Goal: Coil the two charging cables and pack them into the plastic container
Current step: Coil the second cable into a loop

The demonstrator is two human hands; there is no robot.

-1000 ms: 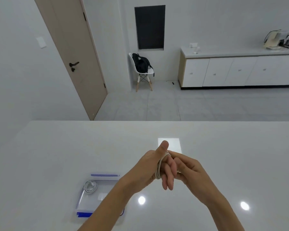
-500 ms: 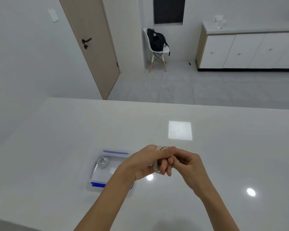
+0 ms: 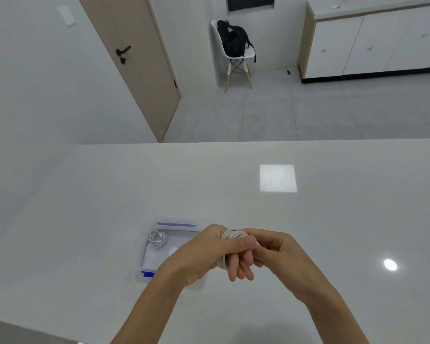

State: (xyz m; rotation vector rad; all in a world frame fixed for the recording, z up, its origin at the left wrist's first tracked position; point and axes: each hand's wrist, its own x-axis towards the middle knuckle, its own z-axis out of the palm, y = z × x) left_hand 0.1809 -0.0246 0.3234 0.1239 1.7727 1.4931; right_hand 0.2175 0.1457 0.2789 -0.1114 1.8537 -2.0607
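Above the white desk, by the plastic container, our L hand grips the 2nd cable wound round its fingers, R hand pinches that coil, & the 1st cable lies coiled in the container's far-left corner.

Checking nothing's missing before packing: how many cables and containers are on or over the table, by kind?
Plastic container: 1
Charging cables: 2, coiled cable inside it, wound cable round the left hand fingers
Total: 3
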